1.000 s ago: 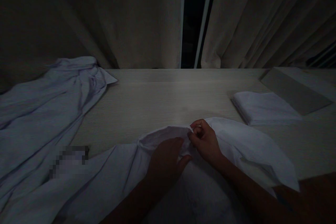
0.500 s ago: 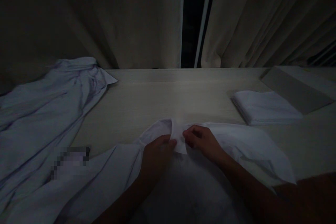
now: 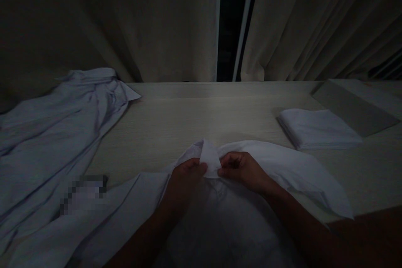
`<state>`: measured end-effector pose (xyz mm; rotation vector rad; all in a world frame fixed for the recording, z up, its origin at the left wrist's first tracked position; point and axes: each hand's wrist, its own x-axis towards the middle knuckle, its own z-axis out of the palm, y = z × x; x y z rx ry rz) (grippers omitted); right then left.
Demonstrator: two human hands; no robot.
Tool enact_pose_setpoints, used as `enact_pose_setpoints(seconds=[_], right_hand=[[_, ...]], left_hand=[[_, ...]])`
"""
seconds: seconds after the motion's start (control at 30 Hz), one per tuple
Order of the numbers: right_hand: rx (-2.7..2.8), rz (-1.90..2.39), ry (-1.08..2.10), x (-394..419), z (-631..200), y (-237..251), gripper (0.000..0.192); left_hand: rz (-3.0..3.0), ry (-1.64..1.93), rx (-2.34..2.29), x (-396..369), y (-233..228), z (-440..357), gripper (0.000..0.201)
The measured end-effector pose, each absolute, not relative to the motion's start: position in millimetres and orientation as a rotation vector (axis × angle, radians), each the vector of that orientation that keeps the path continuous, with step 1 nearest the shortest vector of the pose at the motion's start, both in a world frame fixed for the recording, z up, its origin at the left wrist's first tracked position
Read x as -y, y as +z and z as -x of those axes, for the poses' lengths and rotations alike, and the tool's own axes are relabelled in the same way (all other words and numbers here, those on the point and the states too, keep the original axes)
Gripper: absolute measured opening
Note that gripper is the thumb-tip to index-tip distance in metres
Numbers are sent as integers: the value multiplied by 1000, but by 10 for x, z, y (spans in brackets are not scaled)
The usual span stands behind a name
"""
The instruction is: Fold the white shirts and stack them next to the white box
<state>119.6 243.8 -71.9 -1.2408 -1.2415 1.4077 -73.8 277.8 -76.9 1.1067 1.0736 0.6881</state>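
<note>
A white shirt (image 3: 229,222) lies spread in front of me, one part reaching left and another curving out to the right. At its far edge a folded flap that looks like its collar (image 3: 211,159) stands up between my hands. My left hand (image 3: 186,180) pinches the flap's left edge between thumb and fingers. On the opposite edge, my right hand (image 3: 243,169) is closed with thumb and forefinger gripping the cloth. The fingertips behind the cloth are hidden.
More white garments (image 3: 63,130) lie piled along the left of the pale table (image 3: 194,113). A folded white cloth (image 3: 317,130) and a greyish board-like item (image 3: 354,104) sit at the right. A pixelated patch covers something at the lower left. Curtains (image 3: 176,21) hang behind.
My right thumb and fingers have moved down to the flap's lower right corner. The flap now looks flatter and more pointed, and the cloth behind my right hand has risen slightly.
</note>
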Motion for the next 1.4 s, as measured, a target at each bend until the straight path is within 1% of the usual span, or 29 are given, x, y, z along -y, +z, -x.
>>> enact_pose_setpoints(seconds=[0.13,0.23,0.3,0.37,0.5,0.63,0.7,0.77,0.87,0.93,1.0,1.03,1.07,1.1,1.13,1.17,1.23,1.27,1.33,1.4], right_hand=[[1291,1235,1421,-2443,-1251,-730,32],[1321,1250,1444,-2462,-1357,-715,32],[1325,1279,1363,-2477,-1418,-687,29],[1356,1305,1309,-2479,-1428,-651,21],[1388,1278,1436,-2433,-1296,-621,27],[1295,1192,1529,-2416,-1240,-691,25],[1317,1200,1520,-2439,-1299,-730,23],[1373,1246,1426,-2469,-1377,-739,21],[1397,1316,1090,-2490,-1435,-685,23],[1436,1367,832,-2476,-1396,-638,32],[1552,1405,603,-2445,-1313,-617,43],[1628,1415,528,-2431,-1270,-621,44],[1697,1417,489,-2420,-1235,-634,39],[1744,1422,478,-2416,-1216,-655,29],[1754,1440,479,-2420,-1216,-680,19],[1723,1474,473,-2431,-1238,-706,13],[1560,1567,414,-2474,-1339,-748,15],[1455,1607,392,-2500,-1407,-760,17],[1270,1633,431,-2545,-1544,-762,21],[1143,1590,551,-2567,-1641,-739,23]], left_hand=[[-1118,702,-1083,-2784,-794,741,33],[-1171,704,-1084,-2784,-768,738,32],[-1204,695,-1079,-2781,-744,733,31],[-1238,695,-1071,-2773,-724,722,29],[-1310,720,-1104,-2754,-708,700,25],[-1302,727,-1117,-2769,-719,716,25],[-1335,725,-1111,-2777,-719,730,25],[-1449,723,-1140,-2772,-709,737,23],[-1755,710,-1162,-2723,-702,717,20],[-2040,692,-1105,-2660,-728,680,16],[-2352,683,-948,-2581,-776,627,14],[-2483,687,-846,-2539,-801,600,15],[-2583,696,-751,-2501,-820,575,15],[-2649,712,-682,-2470,-829,556,15],[-2685,732,-646,-2450,-826,547,14],[-2701,761,-646,-2445,-810,550,12],[-2699,875,-744,-2493,-751,603,12],[-2673,964,-840,-2548,-719,652,17],[-2541,1146,-1102,-2707,-680,785,31],[-2332,1149,-1333,-2899,-701,928,47]])
